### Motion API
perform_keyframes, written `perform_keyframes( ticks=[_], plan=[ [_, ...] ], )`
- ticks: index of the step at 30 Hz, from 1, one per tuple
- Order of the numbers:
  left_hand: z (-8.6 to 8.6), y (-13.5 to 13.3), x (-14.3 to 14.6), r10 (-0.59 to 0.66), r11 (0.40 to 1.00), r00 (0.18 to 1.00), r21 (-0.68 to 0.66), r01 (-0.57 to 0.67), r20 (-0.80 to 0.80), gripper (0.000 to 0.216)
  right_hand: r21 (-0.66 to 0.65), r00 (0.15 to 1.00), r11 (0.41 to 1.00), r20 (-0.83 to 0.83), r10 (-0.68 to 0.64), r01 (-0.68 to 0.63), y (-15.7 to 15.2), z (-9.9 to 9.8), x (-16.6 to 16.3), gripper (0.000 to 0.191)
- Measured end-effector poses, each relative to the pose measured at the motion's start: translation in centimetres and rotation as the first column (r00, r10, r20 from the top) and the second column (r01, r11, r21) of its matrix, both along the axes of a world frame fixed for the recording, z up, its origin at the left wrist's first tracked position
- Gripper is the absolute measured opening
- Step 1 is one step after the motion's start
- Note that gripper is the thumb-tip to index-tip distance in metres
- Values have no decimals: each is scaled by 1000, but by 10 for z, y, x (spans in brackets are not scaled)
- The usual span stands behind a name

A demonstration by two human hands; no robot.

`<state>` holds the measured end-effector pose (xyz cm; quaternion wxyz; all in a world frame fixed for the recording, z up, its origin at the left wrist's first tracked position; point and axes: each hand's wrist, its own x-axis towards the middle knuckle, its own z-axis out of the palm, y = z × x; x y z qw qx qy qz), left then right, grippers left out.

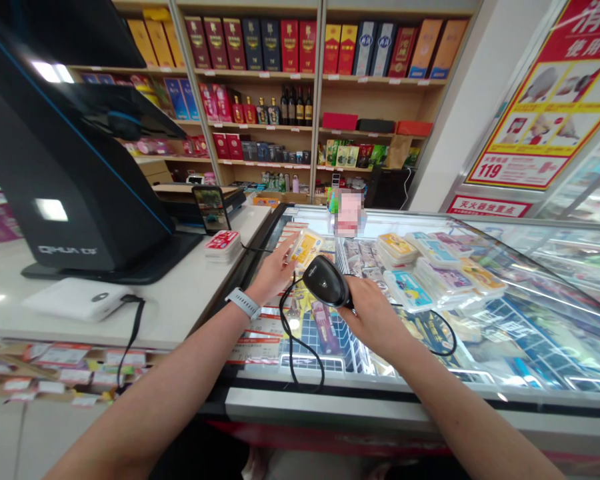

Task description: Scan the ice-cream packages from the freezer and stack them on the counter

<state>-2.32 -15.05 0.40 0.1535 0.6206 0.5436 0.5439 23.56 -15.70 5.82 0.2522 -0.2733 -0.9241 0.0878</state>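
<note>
My right hand (373, 307) is closed around the handle of a black barcode scanner (325, 281), its head angled up and to the left. Closed on a clear plastic box with a yellow label (307, 247), my left hand (275, 272) wears a pale watch strap on the wrist. The scanner's black cable (289, 333) loops down over the glass top of the freezer (270, 363). To the right, stacks of similar boxes lie on the glass, among them a blue-labelled box (410, 290) and a yellow-labelled stack (397, 248).
On the counter (180, 310) to the left are red-labelled boxes (223, 245), a phone (211, 209), a white device with a strap (80, 298) and a large black checkout terminal (80, 167). Shelves (255, 77) of boxes and bottles stand behind. Wire baskets show under the glass.
</note>
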Motion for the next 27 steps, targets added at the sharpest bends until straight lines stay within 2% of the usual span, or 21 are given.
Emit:
perform_keyframes(
  ticks=[3, 6, 10, 13, 16, 18, 22, 27],
  plan=[
    [7, -4, -3, 123, 992, 991, 4, -123, -45, 66, 12, 1000, 1000, -7, -5, 5, 1, -1, 0, 20],
    [25, -11, -9, 316, 948, 937, 31, -315, -149, 55, 15, 1000, 1000, -10, -12, 12, 1, -2, 0, 21],
    [60, -26, -28, 558, 820, 748, 102, -563, -359, 41, 22, 1000, 1000, -21, -2, 3, 0, -1, 0, 27],
    [79, -41, -51, 654, 719, 553, 198, -666, -516, 40, 29, 1000, 1000, -8, -9, 9, -1, 0, 0, 25],
    [85, -57, -79, 681, 640, 353, 287, -713, -642, 42, 30, 1000, 999, 0, -17, 17, -1, -1, 1, 24],
    [83, -66, -94, 663, 625, 274, 313, -715, -697, 41, 30, 1000, 999, -2, -16, 16, -1, -1, 1, 25],
    [69, -73, -109, 567, 663, 223, 279, -694, -793, 41, 7, 1000, 1000, -8, -22, 22, -2, 0, 1, 24],
    [59, -70, -103, 493, 701, 184, 263, -663, -850, 44, -27, 998, 997, 17, -68, 68, -4, 3, 1, 28]
  ],
)
